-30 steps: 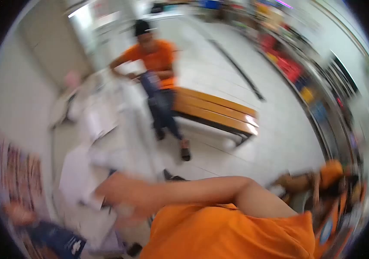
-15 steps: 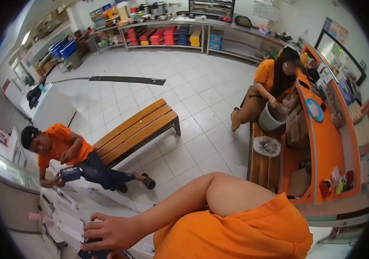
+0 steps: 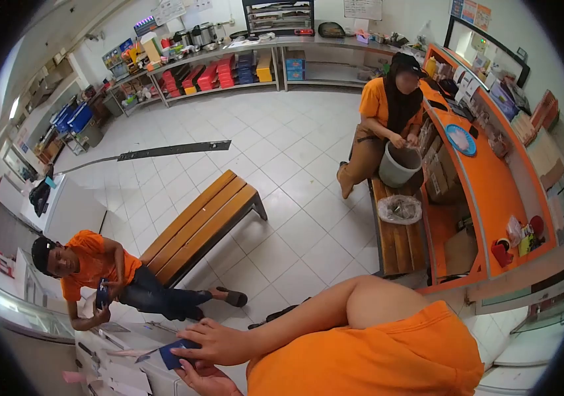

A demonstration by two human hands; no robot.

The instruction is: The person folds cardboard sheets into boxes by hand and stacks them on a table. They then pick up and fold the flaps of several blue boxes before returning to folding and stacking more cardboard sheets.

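Head view: at the lower left we see the wearer's right hand (image 3: 217,342), its fingers bent over a small dark-blue carton (image 3: 175,354) and gripping it; the carton lies in front of the orange shirt (image 3: 368,360), above a pale worktop strewn with white sheets (image 3: 129,379). Beneath it, the left hand (image 3: 207,380) is partly curled, its fingertips at the carton's lower edge; the frame crops this hand, and we cannot tell how firmly it holds. Just beyond, a seated co-worker in a black cap (image 3: 99,264) holds a similar dark-blue box (image 3: 102,294), beside a slatted wooden bench (image 3: 204,221). At the right we note a second person (image 3: 387,109), both hands at the rim of a pale bucket (image 3: 400,165), which stands near a clear plastic bag (image 3: 399,209) and an orange counter (image 3: 477,178).
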